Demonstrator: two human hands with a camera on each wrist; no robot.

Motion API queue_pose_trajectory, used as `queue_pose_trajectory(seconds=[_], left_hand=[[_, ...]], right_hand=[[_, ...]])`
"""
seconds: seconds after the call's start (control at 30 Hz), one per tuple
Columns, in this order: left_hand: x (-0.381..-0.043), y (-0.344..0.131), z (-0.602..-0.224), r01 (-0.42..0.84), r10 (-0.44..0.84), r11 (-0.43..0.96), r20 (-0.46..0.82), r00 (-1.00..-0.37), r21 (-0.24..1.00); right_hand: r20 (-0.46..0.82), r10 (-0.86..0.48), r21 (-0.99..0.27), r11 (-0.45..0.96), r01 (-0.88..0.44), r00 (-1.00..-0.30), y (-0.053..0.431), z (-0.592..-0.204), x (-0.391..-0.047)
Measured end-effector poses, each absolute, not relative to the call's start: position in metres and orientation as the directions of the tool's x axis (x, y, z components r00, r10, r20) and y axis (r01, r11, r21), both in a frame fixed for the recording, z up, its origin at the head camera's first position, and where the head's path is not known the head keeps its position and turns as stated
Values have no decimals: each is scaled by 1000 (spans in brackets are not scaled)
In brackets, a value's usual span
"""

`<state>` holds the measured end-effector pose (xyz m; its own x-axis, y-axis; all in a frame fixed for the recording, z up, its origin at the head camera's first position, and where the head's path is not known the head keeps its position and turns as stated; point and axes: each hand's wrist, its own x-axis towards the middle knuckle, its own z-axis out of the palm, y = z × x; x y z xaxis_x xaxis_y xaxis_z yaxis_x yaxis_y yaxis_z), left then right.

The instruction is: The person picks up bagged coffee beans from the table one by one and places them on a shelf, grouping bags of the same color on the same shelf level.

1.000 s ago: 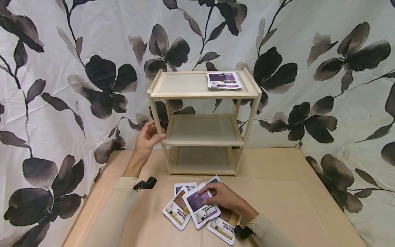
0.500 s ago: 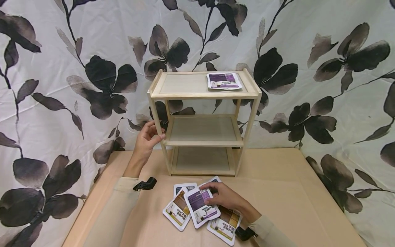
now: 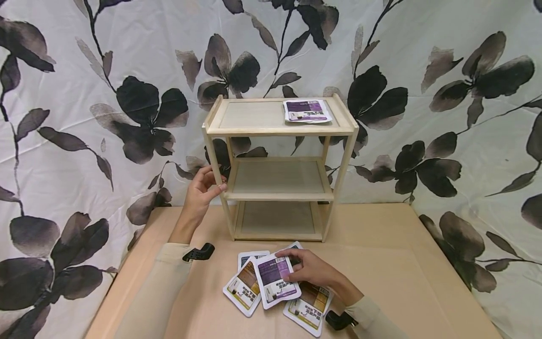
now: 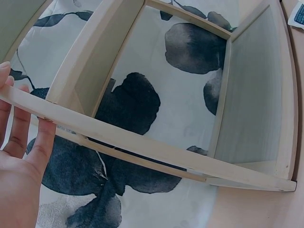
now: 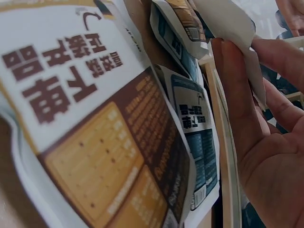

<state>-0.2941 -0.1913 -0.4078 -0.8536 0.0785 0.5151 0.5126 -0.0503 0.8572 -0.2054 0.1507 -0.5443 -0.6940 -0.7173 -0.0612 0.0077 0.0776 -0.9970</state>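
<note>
My left hand point(image 3: 199, 195) grips the left front post of a pale wooden three-tier shelf point(image 3: 254, 115), level with its middle tier. In the left wrist view, the fingers point(image 4: 45, 140) lie along one side of the post point(image 4: 128, 135), with the thumb on the other. With thumb and fingers, my right hand point(image 3: 319, 275) pinches a flat white-and-purple packet point(image 3: 271, 275) above the other packets. Beneath it lie two brown-and-yellow packets point(image 3: 244, 288) and blue ones point(image 5: 192, 118), overlapping on the table. The right wrist view shows the pinched packet's plain back point(image 5: 230, 23).
Another purple packet point(image 3: 308, 110) lies on the right of the shelf's top tier, with a white edge showing under it. The shelf stands at the back of the tan table point(image 3: 381, 263). Behind hangs a white floral cloth point(image 3: 457, 141).
My right hand has shifted slightly right and up with the purple packet, which has turned a little more upright in the head view. The left hand keeps its place on the post.
</note>
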Motion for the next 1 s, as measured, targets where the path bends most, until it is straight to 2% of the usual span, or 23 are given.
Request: queue_pose_trajectory(seconds=[0.27,0.6,1.0], left_hand=[[-293,-191,-408,518,68,-55,521,-851,853],[-293,-190,-408,521,69,-52,523,-849,852],[-293,-189,-409,529,72,-65,533,-843,846]], right_hand=[[-32,-721,-999,20,26,-692,153,-539,-207],[-49,-691,-997,77,-6,-721,155,-517,-205],[-14,-693,-1000,28,-7,-721,159,-491,-202]])
